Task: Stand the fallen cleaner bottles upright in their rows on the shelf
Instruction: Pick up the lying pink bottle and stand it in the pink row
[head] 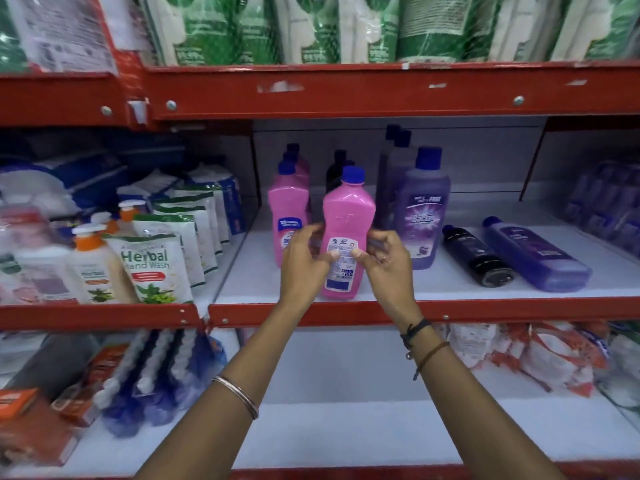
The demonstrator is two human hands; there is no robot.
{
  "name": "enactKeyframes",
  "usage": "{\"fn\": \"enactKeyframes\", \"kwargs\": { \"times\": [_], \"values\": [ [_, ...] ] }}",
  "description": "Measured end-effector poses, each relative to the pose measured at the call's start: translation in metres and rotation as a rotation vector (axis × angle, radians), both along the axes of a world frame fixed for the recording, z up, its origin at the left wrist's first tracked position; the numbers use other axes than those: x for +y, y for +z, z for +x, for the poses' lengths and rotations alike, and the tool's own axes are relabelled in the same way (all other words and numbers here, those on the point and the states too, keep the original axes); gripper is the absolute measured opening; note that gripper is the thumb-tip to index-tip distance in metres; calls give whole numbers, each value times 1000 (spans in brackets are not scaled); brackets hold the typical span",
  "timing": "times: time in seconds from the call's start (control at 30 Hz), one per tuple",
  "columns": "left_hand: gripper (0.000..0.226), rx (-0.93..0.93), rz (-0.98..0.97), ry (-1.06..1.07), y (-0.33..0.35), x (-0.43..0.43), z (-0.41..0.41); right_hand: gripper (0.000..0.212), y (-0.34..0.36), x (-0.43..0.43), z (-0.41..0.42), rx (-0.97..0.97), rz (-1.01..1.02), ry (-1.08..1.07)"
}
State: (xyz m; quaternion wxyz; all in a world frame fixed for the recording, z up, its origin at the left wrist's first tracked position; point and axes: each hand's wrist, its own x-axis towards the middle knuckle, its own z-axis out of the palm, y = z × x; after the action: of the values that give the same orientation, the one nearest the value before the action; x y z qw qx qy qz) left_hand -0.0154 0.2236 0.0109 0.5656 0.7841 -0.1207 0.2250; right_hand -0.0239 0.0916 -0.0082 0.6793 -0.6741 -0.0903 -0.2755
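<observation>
A pink cleaner bottle (pixel 346 223) with a blue cap stands upright near the front of the white shelf (pixel 433 282), its back label facing me. My left hand (pixel 304 261) and my right hand (pixel 384 258) grip its lower body from either side, thumbs on the label. Behind it to the left a row of pink bottles (pixel 289 216) stands upright. To the right a row of purple bottles (pixel 420 209) stands. Further right, a black bottle (pixel 476 254) and a purple bottle (pixel 533 254) lie on their sides, caps pointing back. A black bottle (pixel 337 171) stands at the back.
Herbal hand wash pouches (pixel 152 268) and pump bottles (pixel 93 265) fill the shelf bay to the left. Purple packs (pixel 602 209) sit at the far right. Red shelf rails (pixel 346 91) run above and below. Green packs fill the top shelf; brushes lie below.
</observation>
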Motion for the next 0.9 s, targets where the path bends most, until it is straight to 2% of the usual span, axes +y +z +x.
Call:
{"fn": "enactKeyframes", "kwargs": {
  "times": [0.17, 0.3, 0.5, 0.63, 0.7, 0.77, 0.9],
  "values": [
    [51, 5, 43, 87, -7, 45, 8, 24, -5, 44, 14, -1, -21, 86],
    [47, -1, 66, 110, -14, 67, 17, 28, -10, 68, 27, 31, -29, 123],
    [48, 0, 51, 68, -20, 81, 27, 29, -20, 77, 37, 32, -32, 81],
    [28, -25, 7, 10, -21, 85, 29, 23, -24, 74, 38, 1, -41, -94],
    [15, -19, -45, -13, -26, 88, 31, 17, -25, 73, 40, 4, -63, -97],
    [13, 9, -108, -48, -28, 92, 32, 12, -25, 74, 40, 3, -95, -86],
    [12, 22, -100, -153, -27, 99, 33, 28, -28, 73, 43, 42, -164, -13]
  ]
}}
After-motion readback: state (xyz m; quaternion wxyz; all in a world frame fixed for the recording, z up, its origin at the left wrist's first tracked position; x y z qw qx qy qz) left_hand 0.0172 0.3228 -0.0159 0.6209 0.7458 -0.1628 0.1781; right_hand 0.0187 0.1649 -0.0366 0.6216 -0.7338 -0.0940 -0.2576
